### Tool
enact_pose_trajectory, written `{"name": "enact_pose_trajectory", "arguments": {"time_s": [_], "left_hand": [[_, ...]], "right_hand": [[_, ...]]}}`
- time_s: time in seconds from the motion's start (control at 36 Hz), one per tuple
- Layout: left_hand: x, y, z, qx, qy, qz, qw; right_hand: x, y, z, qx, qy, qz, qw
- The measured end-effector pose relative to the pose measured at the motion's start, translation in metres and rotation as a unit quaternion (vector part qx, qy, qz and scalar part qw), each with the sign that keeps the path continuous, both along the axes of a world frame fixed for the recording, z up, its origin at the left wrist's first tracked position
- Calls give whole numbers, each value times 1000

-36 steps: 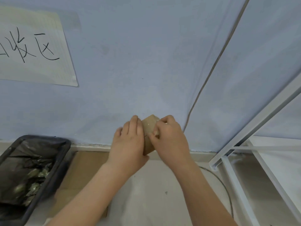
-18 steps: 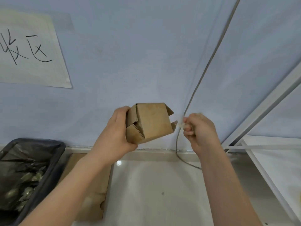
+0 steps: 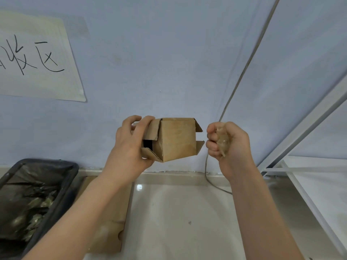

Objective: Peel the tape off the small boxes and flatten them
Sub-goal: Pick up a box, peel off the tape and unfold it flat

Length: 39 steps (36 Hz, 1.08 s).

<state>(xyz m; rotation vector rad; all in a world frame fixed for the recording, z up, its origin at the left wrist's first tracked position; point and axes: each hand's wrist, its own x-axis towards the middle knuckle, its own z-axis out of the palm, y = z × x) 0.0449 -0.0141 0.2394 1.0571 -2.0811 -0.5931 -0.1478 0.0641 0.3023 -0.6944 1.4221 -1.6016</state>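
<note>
Between the two hands, above the floor, the small box (image 3: pixel 176 139) is held in the air by the curled fingers (image 3: pixel 142 126) of the left hand (image 3: pixel 129 147), flaps loose at both ends. Peeled tape (image 3: pixel 222 142) is balled inside the right hand (image 3: pixel 228 145). Sticky tape may cling to the palm when dropped toward the bin (image 3: pixel 47 184).

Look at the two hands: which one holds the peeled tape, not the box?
The right hand: its fingers curl round a crumpled wad of tape. The left hand grips the small cardboard box.
</note>
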Motion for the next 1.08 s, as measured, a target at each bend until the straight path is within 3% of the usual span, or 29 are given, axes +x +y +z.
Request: {"name": "enact_pose_trajectory", "arguments": {"time_s": [0.08, 0.28, 0.36, 0.44, 0.64, 0.69, 0.81, 0.94, 1.08], "left_hand": [[0, 0, 0, -1, 1, 9, 1000], [1, 0, 2, -5, -6, 14, 1000], [0, 0, 1, -10, -8, 12, 1000], [0, 0, 0, -11, -4, 6, 1000], [2, -3, 0, -13, 32, 2, 999], [4, -4, 0, -23, 25, 0, 999], [6, -3, 2, -61, -11, 2, 998], [12, -7, 7, -89, -21, -14, 996], [15, -10, 8, -100, -17, -51, 993]], "right_hand": [[-3, 2, -3, -15, -28, -11, 999], [-2, -3, -12, -74, 30, -93, 992], [-1, -4, -11, -75, 128, -129, 981], [2, -5, -8, -59, 156, -133, 977], [5, -6, -5, 50, 79, 33, 995], [7, -6, -6, 57, 112, 16, 992], [9, -7, -14, 45, 273, -30, 960], [-1, -1, -11, 59, 163, 162, 972], [-6, 0, -14, 59, 91, 251, 962]]}}
